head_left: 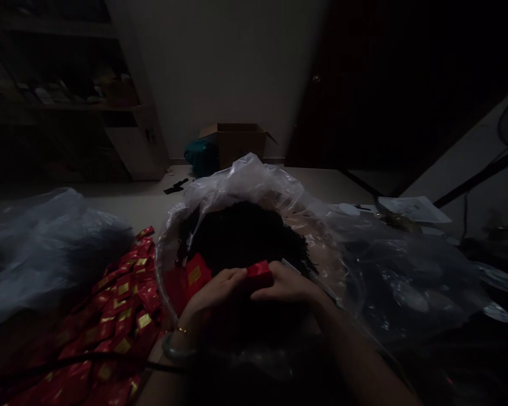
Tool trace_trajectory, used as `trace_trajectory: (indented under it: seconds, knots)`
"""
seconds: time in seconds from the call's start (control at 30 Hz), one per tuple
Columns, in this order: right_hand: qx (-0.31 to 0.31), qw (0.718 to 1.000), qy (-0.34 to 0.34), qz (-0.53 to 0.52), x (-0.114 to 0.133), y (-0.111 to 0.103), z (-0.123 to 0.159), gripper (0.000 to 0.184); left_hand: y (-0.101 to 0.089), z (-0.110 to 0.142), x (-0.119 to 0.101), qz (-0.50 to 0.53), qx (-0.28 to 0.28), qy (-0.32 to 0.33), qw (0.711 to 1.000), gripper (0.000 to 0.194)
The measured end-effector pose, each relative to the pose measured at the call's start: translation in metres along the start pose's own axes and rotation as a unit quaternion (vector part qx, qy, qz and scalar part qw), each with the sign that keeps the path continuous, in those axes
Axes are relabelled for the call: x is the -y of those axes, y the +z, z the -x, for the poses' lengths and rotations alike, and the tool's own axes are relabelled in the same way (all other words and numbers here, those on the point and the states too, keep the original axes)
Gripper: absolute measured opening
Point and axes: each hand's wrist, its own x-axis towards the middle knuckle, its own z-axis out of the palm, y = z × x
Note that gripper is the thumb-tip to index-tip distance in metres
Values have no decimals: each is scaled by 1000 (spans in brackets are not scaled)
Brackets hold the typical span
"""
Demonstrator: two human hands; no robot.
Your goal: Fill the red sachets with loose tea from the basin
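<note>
Both hands meet over a clear plastic bag (254, 175) that lies open around a dark heap of loose, leafy-looking material (245, 237). Between them is a small red packet (259, 274). My left hand (215, 290) closes on its left end, and my right hand (285, 285) grips its right end with thumb and fingers. Just beyond the left hand, more red packets with a gold label (195, 274) rest inside the bag's left side. A pale flat edge (290, 265), perhaps a scoop or card, shows behind my right hand; its kind is unclear.
Many red packets (125, 287) are piled at the left, beside a big plastic bag (51, 248). Another clear bag (410, 282) lies at the right near a paper sheet (415, 208). An open cardboard box (241, 144) and a teal bag (201, 155) stand by the wall.
</note>
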Motion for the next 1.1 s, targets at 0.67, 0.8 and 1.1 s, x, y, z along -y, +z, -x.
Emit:
trace_trajectory:
  seconds: [0.67,0.8,1.1]
  knots:
    - [21,989,111,-90,-12,3,-11,51,-8,-3,1,-7,-110,4,994,56]
    - [97,991,84,-46,-5,0,-5,47,-13,3,1,-24,9,-11,1000,49]
    - [78,970,-54,222,10,19,0,23,6,-6,4,-58,40,69,995,35]
